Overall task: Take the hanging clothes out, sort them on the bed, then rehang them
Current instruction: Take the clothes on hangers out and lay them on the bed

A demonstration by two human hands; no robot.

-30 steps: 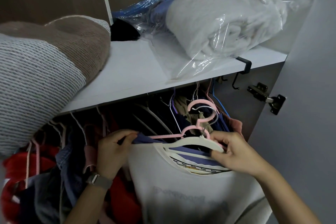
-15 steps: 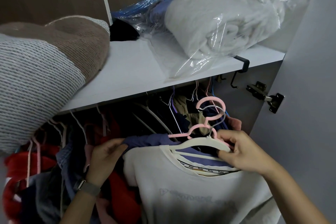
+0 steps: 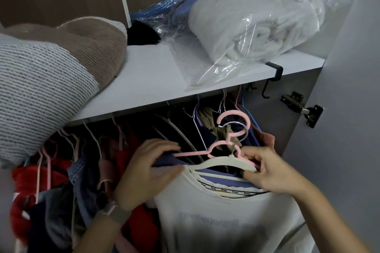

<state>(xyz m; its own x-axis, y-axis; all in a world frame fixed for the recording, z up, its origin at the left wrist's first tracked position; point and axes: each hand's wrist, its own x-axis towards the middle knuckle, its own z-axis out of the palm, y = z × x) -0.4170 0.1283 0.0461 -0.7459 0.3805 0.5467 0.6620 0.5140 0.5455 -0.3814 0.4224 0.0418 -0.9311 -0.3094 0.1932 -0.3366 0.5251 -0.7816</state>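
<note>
A white T-shirt [image 3: 222, 217] hangs on a white hanger [image 3: 218, 163] in front of the wardrobe. Behind it a pink hanger [image 3: 232, 129] carries a purple garment [image 3: 224, 177]. My right hand [image 3: 269, 172] pinches the right ends of both hangers. On the left shoulder, my left hand [image 3: 148, 172] grips the purple garment at the pink hanger's arm. Both hooks are below the shelf, off the rail. Several other clothes [image 3: 61, 187] hang crowded at the left.
The white shelf [image 3: 148, 80] above holds a bagged white blanket [image 3: 253, 20], a blue plastic bag [image 3: 174, 10] and a grey-brown cushion [image 3: 51, 72]. A black hook [image 3: 271, 80] clips the shelf edge. The open grey door with its hinge [image 3: 304, 109] stands at the right.
My left hand has risen from the side and taken hold of the left shoulder by the pink hanger. The hangers have shifted slightly up and right.
</note>
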